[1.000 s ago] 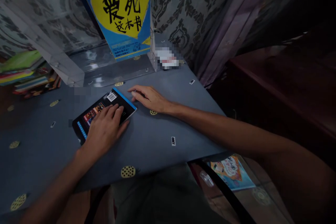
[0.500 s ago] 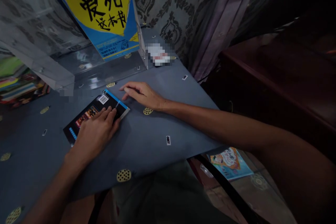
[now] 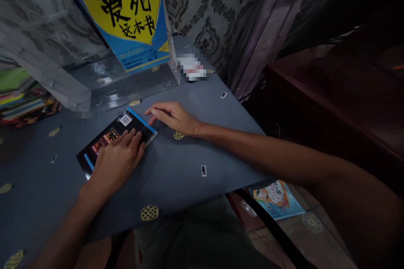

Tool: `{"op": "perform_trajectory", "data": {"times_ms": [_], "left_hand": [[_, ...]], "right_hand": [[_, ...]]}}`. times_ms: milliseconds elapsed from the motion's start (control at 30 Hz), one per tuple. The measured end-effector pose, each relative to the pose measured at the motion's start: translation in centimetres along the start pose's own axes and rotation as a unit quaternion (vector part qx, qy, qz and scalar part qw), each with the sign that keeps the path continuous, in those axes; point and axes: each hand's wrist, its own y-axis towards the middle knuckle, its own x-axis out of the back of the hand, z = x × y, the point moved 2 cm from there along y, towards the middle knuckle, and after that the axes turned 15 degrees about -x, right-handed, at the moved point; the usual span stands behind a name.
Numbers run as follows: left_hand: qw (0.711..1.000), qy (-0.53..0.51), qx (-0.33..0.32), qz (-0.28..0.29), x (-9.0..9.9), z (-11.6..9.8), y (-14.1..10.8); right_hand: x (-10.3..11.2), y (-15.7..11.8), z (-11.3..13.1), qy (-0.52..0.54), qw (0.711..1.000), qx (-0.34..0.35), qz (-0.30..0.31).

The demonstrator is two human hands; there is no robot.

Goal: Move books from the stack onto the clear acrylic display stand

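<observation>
A flat black book or case (image 3: pixel 117 128) lies on the patterned blue-grey tablecloth (image 3: pixel 176 168), turned at a slant. Its upward face carries a barcode, small colour pictures and a bright blue band along the far right edge; which of the two it is I cannot tell. My left hand (image 3: pixel 118 157) rests flat on its near right part, fingers stretched out and covering some of that face. My right hand (image 3: pixel 173 117) is just right of the blue band, loosely bent, with thumb and fingers apart and nothing in them. Whether its fingertips touch the edge is unclear.
Behind the hands stands a clear plastic stand (image 3: pixel 132 92) with a blue and yellow book (image 3: pixel 126 21). Stacked books (image 3: pixel 19 96) sit at the left. A blurred-out white item (image 3: pixel 194 67) lies beyond. Dark red furniture (image 3: pixel 315 88) stands right; a blue booklet (image 3: pixel 279 201) lies below the table.
The view has shifted slightly, so everything sits a little lower and further right. My left hand stays flat on the black book or case; my right hand stays beside it.
</observation>
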Motion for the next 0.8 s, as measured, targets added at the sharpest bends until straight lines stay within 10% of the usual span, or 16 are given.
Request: {"op": "perform_trajectory", "data": {"times_ms": [233,800], "left_hand": [[0.999,-0.021,0.012,-0.027,-0.2,-0.4,-0.3],[0.984,-0.093,0.152,-0.021,-2.8,6.8,-4.0]], "right_hand": [[-1.1,-0.9,-0.1,-0.236,0.963,0.127,0.038],[-1.7,-1.4,0.0,-0.306,0.929,0.207,-0.002]]}}
